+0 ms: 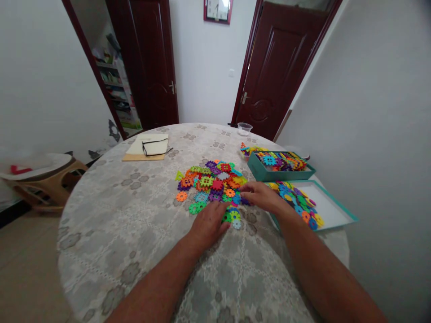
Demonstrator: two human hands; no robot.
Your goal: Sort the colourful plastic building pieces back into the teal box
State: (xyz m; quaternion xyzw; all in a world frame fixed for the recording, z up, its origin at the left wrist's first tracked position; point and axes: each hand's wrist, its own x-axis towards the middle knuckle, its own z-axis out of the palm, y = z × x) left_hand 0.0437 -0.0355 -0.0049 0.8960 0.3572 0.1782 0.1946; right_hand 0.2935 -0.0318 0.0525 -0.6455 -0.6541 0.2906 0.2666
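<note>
A heap of colourful plastic interlocking pieces [206, 181] lies on the table, some square and some round and notched like gears. At the near edge of the heap rests my left hand [209, 223], palm down, thumb apart from the fingers, beside green round pieces [227, 217]. My right hand [261, 195] reaches in from the right, its fingers apart and slightly bent at a blue round piece [236, 198]. Nothing shows clearly held in either hand; the fingertips are partly hidden among the pieces. Close to my left thumb lies a pale blue disc [236, 224].
At right, a teal box [259, 172] holds more pieces, with a white-lined lid [332, 207] carrying round discs [299, 202] in front. Eyeglasses [155, 147] lie on papers [134, 146] at far left. A clear plastic bowl [244, 128] stands at the table's [134, 215] far edge.
</note>
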